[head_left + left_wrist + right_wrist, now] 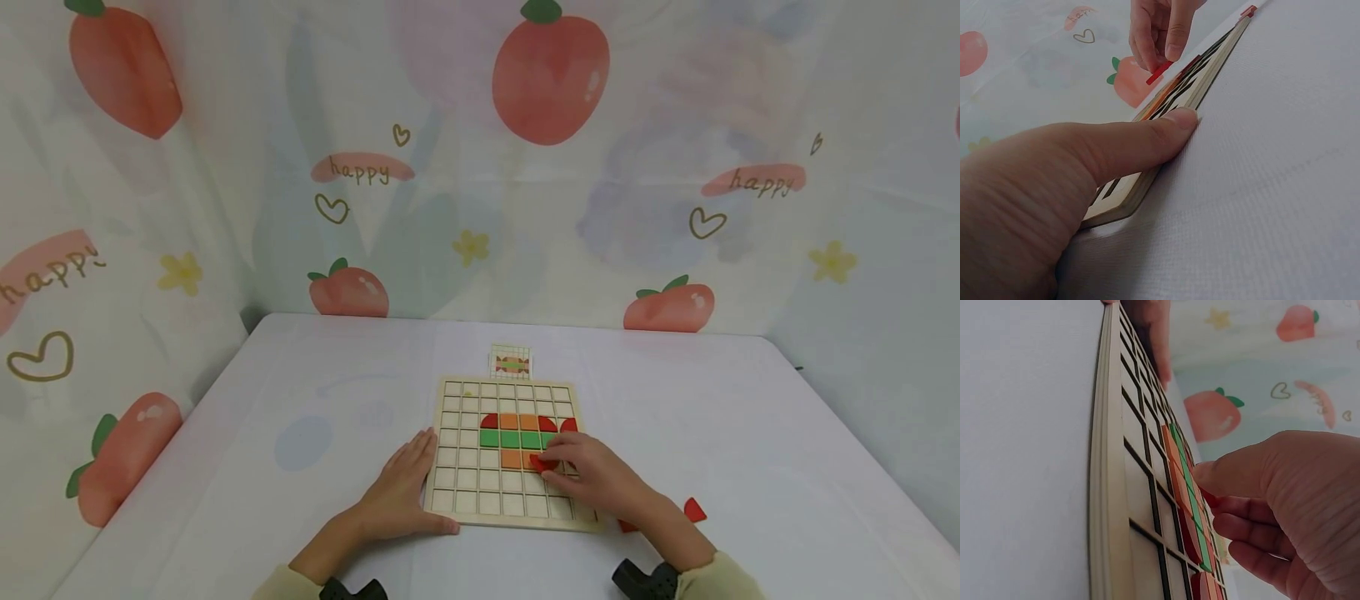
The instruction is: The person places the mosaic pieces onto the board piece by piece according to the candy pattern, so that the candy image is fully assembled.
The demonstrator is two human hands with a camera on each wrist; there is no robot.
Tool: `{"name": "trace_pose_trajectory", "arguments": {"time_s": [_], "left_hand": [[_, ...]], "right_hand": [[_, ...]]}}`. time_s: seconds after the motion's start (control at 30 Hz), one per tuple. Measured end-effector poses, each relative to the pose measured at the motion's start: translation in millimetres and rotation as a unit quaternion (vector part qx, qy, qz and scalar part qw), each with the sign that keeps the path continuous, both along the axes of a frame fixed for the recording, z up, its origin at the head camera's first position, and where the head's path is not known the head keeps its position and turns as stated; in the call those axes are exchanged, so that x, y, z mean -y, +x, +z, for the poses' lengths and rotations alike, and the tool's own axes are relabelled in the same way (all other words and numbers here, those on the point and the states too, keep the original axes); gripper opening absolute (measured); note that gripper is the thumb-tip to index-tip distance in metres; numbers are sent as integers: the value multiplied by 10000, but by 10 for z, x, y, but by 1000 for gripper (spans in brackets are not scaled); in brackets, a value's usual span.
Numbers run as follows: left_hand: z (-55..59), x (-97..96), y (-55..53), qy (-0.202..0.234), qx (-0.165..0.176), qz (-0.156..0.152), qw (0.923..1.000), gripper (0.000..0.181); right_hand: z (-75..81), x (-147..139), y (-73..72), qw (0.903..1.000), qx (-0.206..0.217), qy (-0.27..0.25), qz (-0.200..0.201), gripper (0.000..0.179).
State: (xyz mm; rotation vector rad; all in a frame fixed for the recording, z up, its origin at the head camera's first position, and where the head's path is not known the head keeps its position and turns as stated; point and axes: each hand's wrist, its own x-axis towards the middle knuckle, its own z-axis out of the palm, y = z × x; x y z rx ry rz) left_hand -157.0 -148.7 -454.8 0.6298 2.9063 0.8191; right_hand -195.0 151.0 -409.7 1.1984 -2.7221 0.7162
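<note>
A wooden grid board (480, 502) lies flat on the white table, with square cells between raised dark-edged lines. In its cells are a row of green squares (510, 439), orange squares (512, 459) above and below that row, and red rounded pieces (489, 422). My left hand (401, 492) rests along the board's left side, fingers straight, thumb at the near edge. Over the right half of the board, my right hand (596, 475) pinches a red rounded piece (1159, 72) between thumb and fingers. In the left wrist view that piece is tilted above the board.
A small pattern card (512, 363) with a red, orange and green figure lies just behind the board. Loose red pieces (695, 509) lie on the table by the right forearm, one partly hidden by it. A printed cloth (540, 217) hangs behind the table.
</note>
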Motion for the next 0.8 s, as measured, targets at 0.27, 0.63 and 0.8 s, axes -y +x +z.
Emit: {"name": "trace_pose_trajectory", "arguments": {"time_s": [0.27, 0.63, 0.8], "left_hand": [[-14, -6, -5, 22, -8, -17, 10000, 124], [-3, 8, -11, -41, 15, 3, 10000, 124], [-2, 9, -10, -2, -1, -31, 10000, 124]], "right_hand": [[-25, 116, -23, 9999, -24, 24, 97, 21], [-48, 331, -46, 9999, -34, -55, 116, 19], [-37, 407, -39, 9999, -14, 1, 104, 20]]}}
